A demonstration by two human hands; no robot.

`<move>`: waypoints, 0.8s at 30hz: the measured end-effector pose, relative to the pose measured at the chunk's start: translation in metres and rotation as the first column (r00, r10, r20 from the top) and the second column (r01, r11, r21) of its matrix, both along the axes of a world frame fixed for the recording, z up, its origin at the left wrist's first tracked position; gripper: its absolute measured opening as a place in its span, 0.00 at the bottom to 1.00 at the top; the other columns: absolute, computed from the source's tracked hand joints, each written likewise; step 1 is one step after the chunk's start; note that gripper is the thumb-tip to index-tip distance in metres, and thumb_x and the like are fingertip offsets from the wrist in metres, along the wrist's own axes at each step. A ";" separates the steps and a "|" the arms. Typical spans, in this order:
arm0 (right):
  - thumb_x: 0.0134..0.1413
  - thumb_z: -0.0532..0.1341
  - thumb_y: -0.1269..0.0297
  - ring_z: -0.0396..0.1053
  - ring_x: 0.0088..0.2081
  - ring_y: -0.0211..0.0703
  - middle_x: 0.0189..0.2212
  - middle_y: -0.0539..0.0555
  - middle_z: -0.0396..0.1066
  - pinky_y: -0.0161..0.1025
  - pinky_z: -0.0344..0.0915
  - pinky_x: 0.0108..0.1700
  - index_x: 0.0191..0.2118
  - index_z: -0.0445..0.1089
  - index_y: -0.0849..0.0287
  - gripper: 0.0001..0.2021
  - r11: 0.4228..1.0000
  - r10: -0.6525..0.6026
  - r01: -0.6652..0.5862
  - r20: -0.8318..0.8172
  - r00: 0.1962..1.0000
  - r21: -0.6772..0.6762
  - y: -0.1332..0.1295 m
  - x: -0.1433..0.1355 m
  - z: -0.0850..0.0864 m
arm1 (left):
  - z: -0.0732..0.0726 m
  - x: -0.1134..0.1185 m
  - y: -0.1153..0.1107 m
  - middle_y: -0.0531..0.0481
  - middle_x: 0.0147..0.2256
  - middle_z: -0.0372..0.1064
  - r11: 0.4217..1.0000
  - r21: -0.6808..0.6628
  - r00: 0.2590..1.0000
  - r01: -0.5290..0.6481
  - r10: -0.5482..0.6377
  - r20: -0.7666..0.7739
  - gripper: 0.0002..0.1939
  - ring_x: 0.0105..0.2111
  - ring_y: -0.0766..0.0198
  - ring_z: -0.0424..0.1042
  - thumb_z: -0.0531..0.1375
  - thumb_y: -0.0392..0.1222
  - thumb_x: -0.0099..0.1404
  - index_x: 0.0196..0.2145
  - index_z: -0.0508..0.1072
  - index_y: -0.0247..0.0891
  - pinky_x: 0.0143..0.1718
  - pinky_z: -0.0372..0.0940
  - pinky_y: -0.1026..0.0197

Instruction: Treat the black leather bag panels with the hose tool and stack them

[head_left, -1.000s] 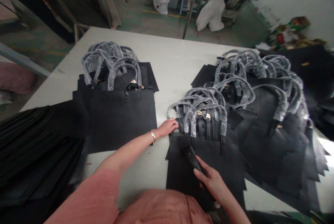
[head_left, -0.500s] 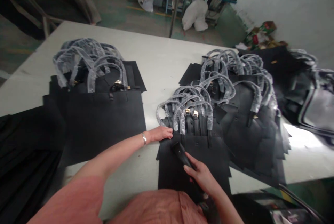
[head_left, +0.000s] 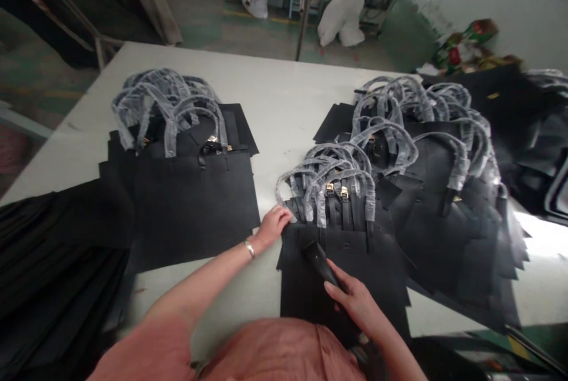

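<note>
My left hand (head_left: 271, 226) is at the upper left corner of a stack of black bag panels (head_left: 339, 268), its fingers pinched on a panel's edge beside a plastic-wrapped handle (head_left: 280, 187). In my right hand (head_left: 352, 293) is a black hand-held tool (head_left: 317, 257) with a blunt, wide head. The tool's head points up and left, just over the top panel; whether it touches is unclear. Wrapped handles and straps with gold buckles (head_left: 344, 192) stick out above this stack.
Another stack of black panels with wrapped handles (head_left: 195, 203) lies left on the white table (head_left: 284, 91). A larger fanned pile (head_left: 452, 239) is on the right. More black sheets (head_left: 53, 257) spread at the lower left. Metal frames stand beyond the table.
The view has shifted a little, so everything appears farther right. My left fingers have lifted and bunched at the panel's corner. My right hand keeps hold of the tool in nearly the same place.
</note>
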State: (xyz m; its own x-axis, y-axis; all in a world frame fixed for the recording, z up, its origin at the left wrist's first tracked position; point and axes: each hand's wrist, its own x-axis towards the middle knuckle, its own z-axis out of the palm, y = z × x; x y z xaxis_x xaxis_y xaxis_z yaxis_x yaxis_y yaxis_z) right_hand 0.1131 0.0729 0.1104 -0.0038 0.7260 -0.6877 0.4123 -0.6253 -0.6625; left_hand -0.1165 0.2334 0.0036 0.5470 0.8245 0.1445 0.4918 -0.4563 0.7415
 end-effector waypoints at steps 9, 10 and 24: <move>0.56 0.56 0.52 0.70 0.20 0.42 0.26 0.53 0.75 0.39 0.66 0.29 0.65 0.59 0.64 0.33 0.992 0.125 -0.121 0.144 0.982 -0.038 0.040 -0.031 0.019 | -0.019 0.003 -0.112 0.43 0.38 0.72 0.967 0.172 0.981 0.188 -0.194 0.019 0.14 0.42 0.59 0.68 0.49 0.36 0.72 0.45 0.74 0.37 0.44 0.68 0.54; 0.56 0.56 0.52 0.70 0.20 0.43 0.25 0.53 0.75 0.39 0.66 0.29 0.65 0.59 0.64 0.33 0.990 0.140 -0.137 0.168 0.976 -0.029 0.048 -0.037 0.020 | -0.021 0.003 -0.112 0.43 0.38 0.72 0.964 0.184 0.980 0.194 -0.198 0.005 0.14 0.42 0.59 0.68 0.49 0.36 0.72 0.45 0.74 0.37 0.44 0.68 0.53; 0.55 0.57 0.49 0.73 0.23 0.45 0.27 0.54 0.77 0.39 0.68 0.31 0.63 0.61 0.64 0.34 0.992 0.107 -0.120 0.220 0.970 0.044 0.070 -0.050 0.019 | -0.014 0.005 -0.114 0.42 0.44 0.71 0.942 0.233 0.962 0.242 -0.202 -0.183 0.12 0.44 0.58 0.66 0.51 0.35 0.71 0.49 0.70 0.35 0.45 0.65 0.56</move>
